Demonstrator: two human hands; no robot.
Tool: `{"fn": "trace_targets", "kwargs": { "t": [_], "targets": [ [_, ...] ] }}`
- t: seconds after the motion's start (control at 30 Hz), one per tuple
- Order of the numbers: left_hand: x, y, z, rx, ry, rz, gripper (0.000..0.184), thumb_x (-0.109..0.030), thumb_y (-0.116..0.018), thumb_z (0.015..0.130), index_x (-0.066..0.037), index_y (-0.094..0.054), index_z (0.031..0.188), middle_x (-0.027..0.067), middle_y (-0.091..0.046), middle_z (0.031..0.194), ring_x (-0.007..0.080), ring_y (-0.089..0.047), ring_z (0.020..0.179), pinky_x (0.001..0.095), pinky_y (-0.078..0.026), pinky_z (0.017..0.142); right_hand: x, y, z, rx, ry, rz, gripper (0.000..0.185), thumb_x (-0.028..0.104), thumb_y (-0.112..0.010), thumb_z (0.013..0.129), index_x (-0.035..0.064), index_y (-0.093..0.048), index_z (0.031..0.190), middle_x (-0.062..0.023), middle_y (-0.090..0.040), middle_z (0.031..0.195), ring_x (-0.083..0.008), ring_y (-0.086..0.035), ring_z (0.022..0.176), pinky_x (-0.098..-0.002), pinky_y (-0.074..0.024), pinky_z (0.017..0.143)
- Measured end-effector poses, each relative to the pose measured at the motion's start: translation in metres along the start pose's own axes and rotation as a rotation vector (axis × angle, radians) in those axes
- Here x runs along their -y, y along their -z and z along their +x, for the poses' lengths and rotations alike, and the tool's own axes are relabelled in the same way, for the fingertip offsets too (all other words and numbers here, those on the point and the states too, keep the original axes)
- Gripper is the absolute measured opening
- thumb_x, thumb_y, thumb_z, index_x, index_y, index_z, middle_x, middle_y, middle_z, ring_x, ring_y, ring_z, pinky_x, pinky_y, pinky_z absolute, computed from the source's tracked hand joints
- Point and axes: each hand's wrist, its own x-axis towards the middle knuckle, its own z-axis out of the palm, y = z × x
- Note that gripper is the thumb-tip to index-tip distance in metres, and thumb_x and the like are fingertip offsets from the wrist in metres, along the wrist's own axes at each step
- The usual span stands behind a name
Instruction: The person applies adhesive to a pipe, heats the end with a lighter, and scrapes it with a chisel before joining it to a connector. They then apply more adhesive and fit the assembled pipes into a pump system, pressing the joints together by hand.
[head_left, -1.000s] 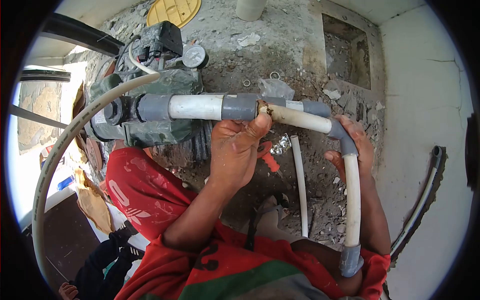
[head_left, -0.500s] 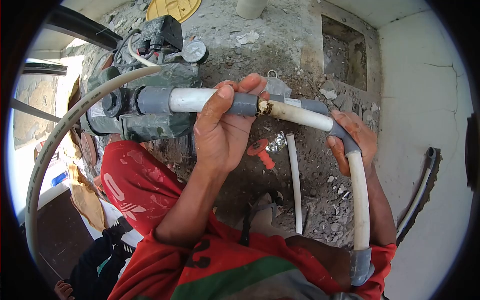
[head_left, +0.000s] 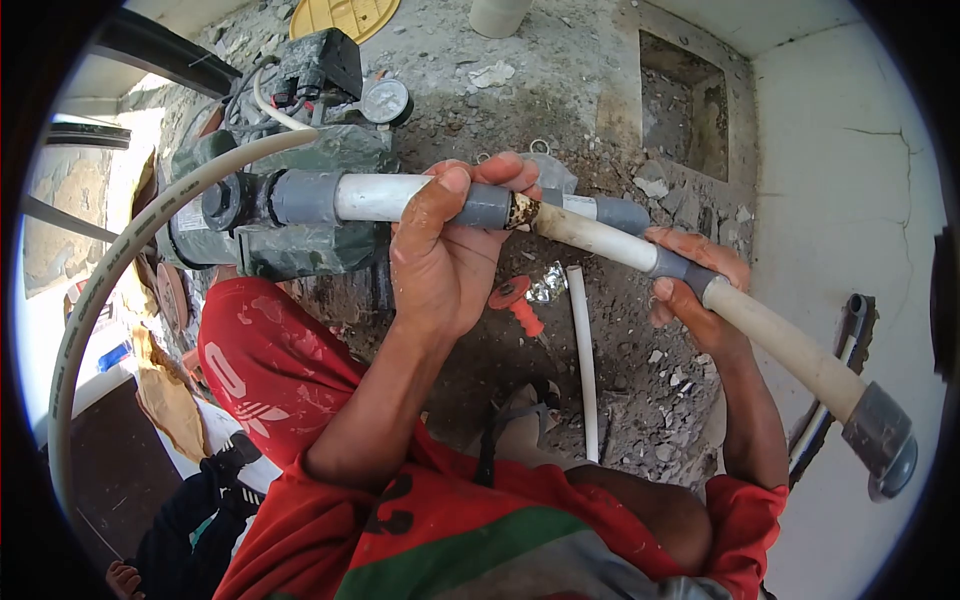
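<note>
My left hand (head_left: 445,265) is closed around a grey coupling (head_left: 487,208) at the end of a short white pipe (head_left: 378,197). That pipe runs left to a grey fitting (head_left: 305,197) beside the green pump (head_left: 320,252). Brown residue marks the joint where an off-white pipe (head_left: 595,239) meets the coupling. My right hand (head_left: 718,322) grips the grey elbow (head_left: 682,269) at that pipe's other end. From the elbow, another pipe (head_left: 785,335) slants down right to a dark grey end fitting (head_left: 880,435). Behind it lies a grey pipe end (head_left: 622,215).
A pressure gauge (head_left: 385,101) sits by the pump. A grey hose (head_left: 115,270) arches at left. A red-handled tool (head_left: 518,304) and a loose white pipe (head_left: 583,370) lie on the rubble. Another person's hand (head_left: 124,578) shows at lower left; a recessed pit (head_left: 685,105) lies upper right.
My right hand has turned the elbow, swinging the far pipe and its end fitting from hanging downward out to the lower right. My left hand stays on the coupling.
</note>
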Motion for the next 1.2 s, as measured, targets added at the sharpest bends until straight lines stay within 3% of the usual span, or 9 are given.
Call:
{"fn": "trace_targets", "kwargs": {
  "t": [0.13,0.43,0.63,0.83,1.13,1.2],
  "targets": [
    [0.001,-0.003,0.001,-0.004,-0.015,0.008,0.012,-0.017,-0.064,0.091,-0.007,-0.062,0.098,0.0194,-0.068,0.103,0.0360,-0.063,0.107,0.0530,-0.046,0.099,0.001,0.002,0.000,-0.006,-0.055,0.167,0.037,-0.002,-0.068,0.082,-0.0070,-0.059,0.118,-0.0211,-0.066,0.113,-0.0130,-0.063,0.056,-0.0247,-0.0502,0.045],
    [0.003,-0.001,0.001,-0.012,-0.023,0.015,0.012,-0.017,-0.064,0.091,-0.008,-0.061,0.098,0.0195,-0.068,0.102,0.0361,-0.064,0.101,0.0522,-0.046,0.098,0.015,0.009,0.010,0.044,-0.241,0.294,0.036,0.002,-0.070,0.082,-0.0071,-0.060,0.115,-0.0181,-0.066,0.078,-0.0100,-0.052,0.042,-0.0226,-0.0428,0.036],
    [0.005,-0.003,0.002,-0.011,-0.018,-0.004,0.013,-0.017,-0.063,0.091,-0.008,-0.059,0.099,0.0193,-0.068,0.102,0.0360,-0.064,0.101,0.0533,-0.045,0.099,0.002,0.012,0.017,0.084,-0.275,0.440,0.034,0.002,-0.070,0.082,-0.0066,-0.060,0.114,-0.0198,-0.067,0.084,-0.0112,-0.054,0.043,-0.0235,-0.0446,0.036],
    [0.005,0.000,0.003,0.013,0.003,-0.011,0.013,-0.019,-0.063,0.090,-0.008,-0.064,0.096,0.0183,-0.068,0.105,0.0354,-0.061,0.106,0.0521,-0.043,0.102,-0.010,0.015,0.018,0.103,-0.149,0.339,0.035,-0.001,-0.071,0.081,-0.0076,-0.060,0.114,-0.0240,-0.066,0.101,-0.0176,-0.064,0.058,-0.0260,-0.0507,0.039],
    [0.005,-0.001,0.002,0.011,0.012,-0.007,0.012,-0.020,-0.062,0.090,-0.010,-0.067,0.094,0.0170,-0.069,0.106,0.0353,-0.061,0.107,0.0514,-0.042,0.103,-0.015,0.017,0.021,0.116,0.021,0.160,0.032,0.001,-0.077,0.078,-0.0071,-0.064,0.106,-0.0233,-0.068,0.104,-0.0195,-0.067,0.067,-0.0275,-0.0538,0.047],
    [0.005,-0.001,0.002,0.016,0.010,-0.013,0.011,-0.020,-0.062,0.090,-0.010,-0.068,0.094,0.0170,-0.069,0.106,0.0354,-0.062,0.107,0.0514,-0.042,0.103,-0.011,0.023,0.037,0.173,0.409,-0.170,0.032,0.005,-0.076,0.079,-0.0048,-0.065,0.108,-0.0228,-0.068,0.095,-0.0189,-0.066,0.062,-0.0274,-0.0519,0.046]
  ]
}}
